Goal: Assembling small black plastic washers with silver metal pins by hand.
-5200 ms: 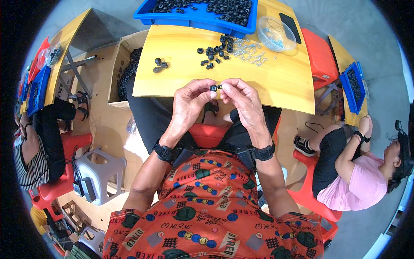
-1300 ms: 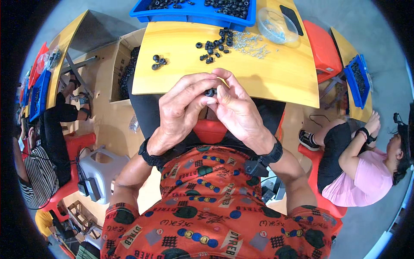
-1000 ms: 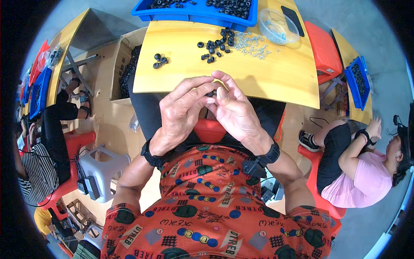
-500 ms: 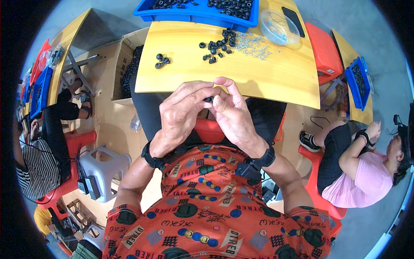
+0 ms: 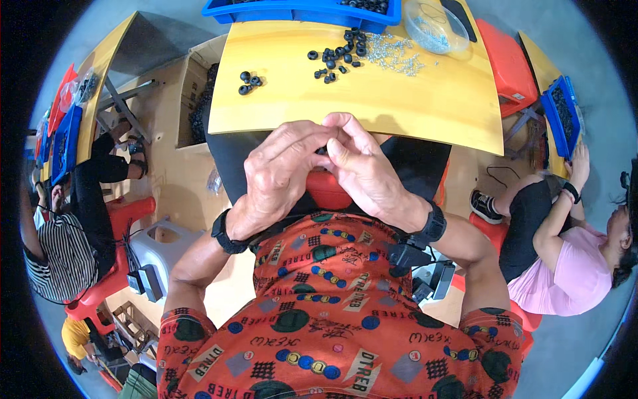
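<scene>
- Black, the small piece [image 5: 322,151] sits at my fingertips, just short of the yellow table's [image 5: 279,110] near edge in the head view, mostly hidden.
- My left hand [image 5: 282,159] pinches it; my right hand [image 5: 369,173] curls in close (whether it grips anything, I cannot tell).
- I judge this to be fine fingertip work on that piece; the next move seems to call for a steady pinch and small, careful pressure.
- The blue tray [image 5: 292,13] holds black parts; the clear tub [image 5: 411,25], small bluish-silver bits; the cardboard box [image 5: 207,54], dark pieces in shadow.
</scene>
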`<action>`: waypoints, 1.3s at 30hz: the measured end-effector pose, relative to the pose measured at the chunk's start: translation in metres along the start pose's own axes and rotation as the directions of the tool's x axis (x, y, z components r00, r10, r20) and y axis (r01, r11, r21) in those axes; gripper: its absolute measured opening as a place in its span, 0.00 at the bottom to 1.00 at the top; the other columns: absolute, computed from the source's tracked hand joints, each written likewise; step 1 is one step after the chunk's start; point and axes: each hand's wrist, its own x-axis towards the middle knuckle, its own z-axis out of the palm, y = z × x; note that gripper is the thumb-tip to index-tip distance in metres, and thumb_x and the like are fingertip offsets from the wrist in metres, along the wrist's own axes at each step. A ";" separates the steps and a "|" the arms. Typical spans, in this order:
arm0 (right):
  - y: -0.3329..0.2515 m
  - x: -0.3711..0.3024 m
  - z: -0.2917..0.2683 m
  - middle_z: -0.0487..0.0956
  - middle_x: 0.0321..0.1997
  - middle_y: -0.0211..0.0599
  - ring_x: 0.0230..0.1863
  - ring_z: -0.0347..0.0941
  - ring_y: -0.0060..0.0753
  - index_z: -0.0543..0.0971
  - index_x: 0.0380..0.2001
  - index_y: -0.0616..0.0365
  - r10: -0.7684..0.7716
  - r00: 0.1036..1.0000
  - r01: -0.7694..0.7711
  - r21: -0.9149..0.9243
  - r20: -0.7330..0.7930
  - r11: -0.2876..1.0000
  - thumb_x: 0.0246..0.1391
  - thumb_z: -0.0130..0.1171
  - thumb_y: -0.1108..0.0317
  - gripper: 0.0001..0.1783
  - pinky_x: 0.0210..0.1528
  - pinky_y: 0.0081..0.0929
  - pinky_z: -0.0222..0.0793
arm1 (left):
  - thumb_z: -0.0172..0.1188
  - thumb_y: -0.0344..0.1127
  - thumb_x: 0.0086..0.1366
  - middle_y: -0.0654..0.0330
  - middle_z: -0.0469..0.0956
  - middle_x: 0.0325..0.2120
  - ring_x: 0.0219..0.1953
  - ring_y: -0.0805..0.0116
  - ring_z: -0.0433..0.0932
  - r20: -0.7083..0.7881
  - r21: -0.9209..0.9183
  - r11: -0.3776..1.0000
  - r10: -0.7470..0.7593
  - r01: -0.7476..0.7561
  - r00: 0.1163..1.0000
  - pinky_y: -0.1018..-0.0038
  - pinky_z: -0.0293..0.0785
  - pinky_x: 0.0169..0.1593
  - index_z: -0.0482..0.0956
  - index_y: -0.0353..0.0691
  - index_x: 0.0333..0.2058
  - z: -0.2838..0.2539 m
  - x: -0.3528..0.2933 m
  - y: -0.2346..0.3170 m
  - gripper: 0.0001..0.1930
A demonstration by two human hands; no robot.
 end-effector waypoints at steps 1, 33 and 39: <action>-0.004 0.002 0.002 0.69 0.45 0.28 0.47 0.66 0.20 0.66 0.53 0.53 -0.001 1.000 0.001 0.015 0.003 1.000 0.64 0.50 0.74 0.15 0.53 0.28 0.64 | 0.64 0.15 0.44 0.53 0.81 0.38 0.41 0.59 0.81 -0.002 0.000 1.000 0.003 -0.003 1.000 0.69 0.79 0.42 0.81 0.31 0.39 0.001 0.002 0.001 0.20; -0.025 0.009 -0.007 0.82 0.32 0.32 0.33 0.76 0.17 0.80 0.37 0.65 -0.210 0.975 0.202 -0.709 0.077 0.676 0.58 0.61 0.72 0.07 0.37 0.17 0.73 | 0.62 0.18 0.56 0.57 0.79 0.31 0.31 0.70 0.79 -0.022 -0.188 0.932 -0.320 0.310 0.947 0.78 0.76 0.35 0.79 0.33 0.43 0.001 -0.016 -0.016 0.15; -0.029 0.016 -0.012 0.80 0.30 0.30 0.30 0.73 0.16 0.80 0.36 0.63 -0.081 0.991 0.128 -0.594 0.105 0.795 0.58 0.62 0.69 0.08 0.36 0.16 0.71 | 0.64 0.22 0.59 0.63 0.80 0.33 0.31 0.78 0.78 0.078 -0.525 0.739 -0.453 0.423 0.888 0.82 0.76 0.34 0.80 0.33 0.43 -0.003 -0.020 -0.017 0.12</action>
